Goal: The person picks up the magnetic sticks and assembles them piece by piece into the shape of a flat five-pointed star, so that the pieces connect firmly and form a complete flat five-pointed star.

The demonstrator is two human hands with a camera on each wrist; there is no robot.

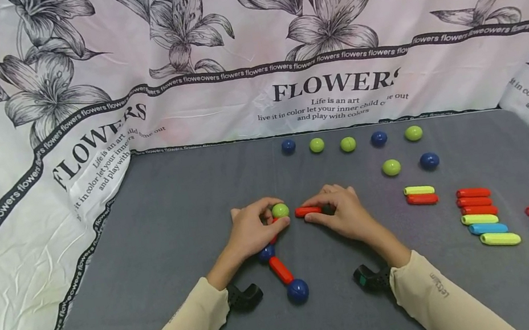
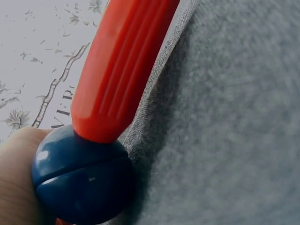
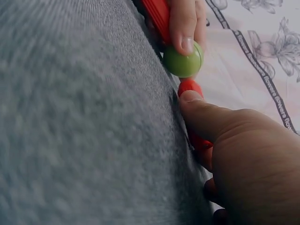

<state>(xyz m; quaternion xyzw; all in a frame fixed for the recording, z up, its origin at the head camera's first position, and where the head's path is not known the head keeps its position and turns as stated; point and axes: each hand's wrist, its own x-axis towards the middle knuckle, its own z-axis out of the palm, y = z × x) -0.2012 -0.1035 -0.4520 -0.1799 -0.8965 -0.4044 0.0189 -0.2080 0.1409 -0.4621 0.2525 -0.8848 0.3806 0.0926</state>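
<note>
"Both clamped — why?"

"Left hand [image 1: 251, 230] pinches the round green plastic ball [image 1: 280, 210] mid-scene, seemingly steadying it; right hand [image 1: 347, 212] pinches the red plastic rod [image 1: 307, 211] just right — end facing ball, likely for alignment."

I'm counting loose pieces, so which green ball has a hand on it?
The green ball held by the left hand; the other four green balls lie untouched, farther back on the gray surface.
</note>
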